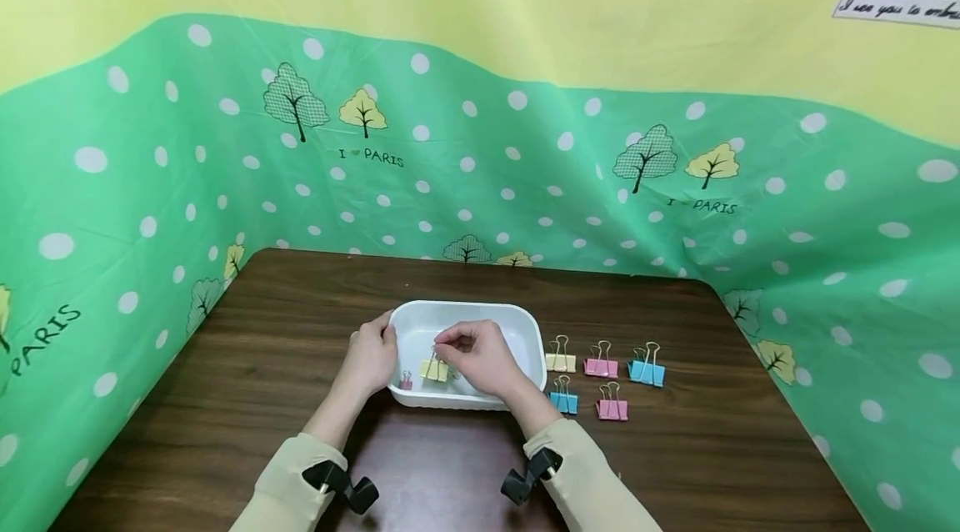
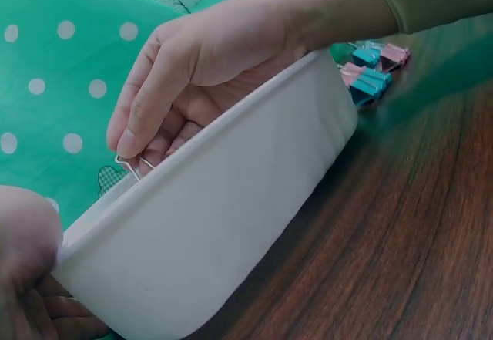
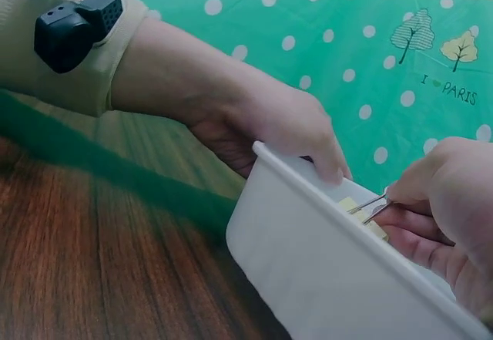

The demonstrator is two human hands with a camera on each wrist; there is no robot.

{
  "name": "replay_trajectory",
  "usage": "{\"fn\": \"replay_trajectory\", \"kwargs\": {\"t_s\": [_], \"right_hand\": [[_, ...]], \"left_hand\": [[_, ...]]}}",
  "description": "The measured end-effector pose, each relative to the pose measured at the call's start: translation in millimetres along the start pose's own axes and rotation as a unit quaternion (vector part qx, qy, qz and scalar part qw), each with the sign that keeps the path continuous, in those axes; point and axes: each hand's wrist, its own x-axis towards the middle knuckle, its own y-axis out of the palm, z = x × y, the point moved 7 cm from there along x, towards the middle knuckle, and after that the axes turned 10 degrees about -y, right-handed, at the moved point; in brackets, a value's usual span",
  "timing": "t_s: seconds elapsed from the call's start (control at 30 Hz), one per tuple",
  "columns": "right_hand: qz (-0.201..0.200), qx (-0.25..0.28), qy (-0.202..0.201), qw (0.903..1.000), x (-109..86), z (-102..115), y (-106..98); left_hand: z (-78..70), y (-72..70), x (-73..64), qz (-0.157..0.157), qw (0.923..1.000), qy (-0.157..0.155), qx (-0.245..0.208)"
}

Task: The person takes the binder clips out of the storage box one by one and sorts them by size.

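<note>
My left hand (image 1: 372, 354) grips the left end of a white plastic tray (image 1: 450, 400), its thumb over the rim. Inside the tray, my right hand (image 1: 480, 355) pinches a yellow binder clip (image 1: 433, 370) by its wire handles. The right wrist view shows the yellow body of that clip (image 3: 373, 226) low inside the wall; whether it touches the tray floor I cannot tell. A small pink binder clip (image 1: 406, 382) lies in the tray's front left corner. Part of the tray floor is hidden behind my right hand.
Right of the tray, on the brown wooden table (image 1: 300, 290), stand binder clips in two rows: yellow (image 1: 560, 363), pink (image 1: 601, 368) and blue (image 1: 647, 373) behind, blue (image 1: 563, 403) and pink (image 1: 612, 409) in front. A green dotted cloth (image 1: 465, 182) surrounds the table's back and sides.
</note>
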Motion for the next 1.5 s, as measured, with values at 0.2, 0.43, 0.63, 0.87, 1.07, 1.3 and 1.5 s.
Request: {"fn": "replay_trajectory", "kwargs": {"t_s": [0.2,0.43,0.63,0.87,1.07,1.3,1.5], "right_hand": [[-0.024,0.018,0.007,0.9995,3.2,6,-9],[-0.039,0.022,0.013,0.9989,1.7,2,-28],[-0.043,0.018,0.012,0.9988,-0.7,11,-38],[-0.033,0.013,0.006,0.9994,-4.2,20,-47],[-0.032,-0.013,0.000,0.9994,-11.0,29,-62],[-0.043,-0.021,-0.013,0.9988,-22.0,45,-89],[-0.058,-0.033,-0.011,0.9977,-34.0,51,-113]], "left_hand": [[-2.0,-2.0,0.3,0.001,0.9998,0.016,0.012],[-1.8,-1.7,-0.2,0.005,0.9999,0.006,0.014],[0.3,-3.0,-0.6,0.007,0.9998,0.006,0.016],[-2.4,-3.9,-1.7,0.015,0.9996,0.010,0.019],[-4.6,-2.7,-0.9,0.021,0.9994,0.014,0.024],[-5.3,-3.5,1.3,0.023,0.9991,0.022,0.029],[-3.9,-3.6,3.7,0.031,0.9989,0.015,0.032]]}}
